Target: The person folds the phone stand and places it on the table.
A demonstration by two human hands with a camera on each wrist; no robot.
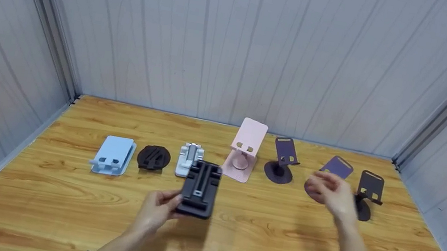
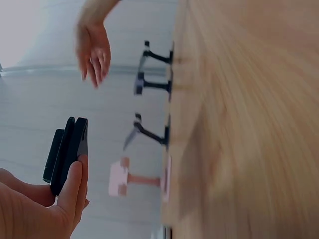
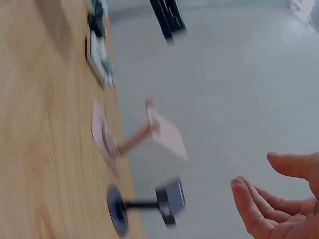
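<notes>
My left hand [image 1: 157,210] grips a black folded phone stand [image 1: 200,189] by its lower left edge, raised above the table. In the left wrist view, the thumb and fingers close on the end of the same black stand [image 2: 69,149], seen edge-on. Nothing is in my right hand [image 1: 332,196], which hangs in the air at the right, fingers loosely bent and thumb apart in the right wrist view. From the head view it partly covers a purple phone stand [image 1: 339,166]. Behind the held stand sits a white folded phone stand [image 1: 183,166], partly hidden.
At the left lie a light blue phone stand [image 1: 114,152] and a round black folded stand [image 1: 153,158]. A pink stand [image 1: 250,134] rises at the middle back, beside a dark purple one [image 1: 286,152]. Far right is a black stand [image 1: 371,184]. Panelled walls [image 1: 236,46] enclose the wooden table [image 1: 257,249].
</notes>
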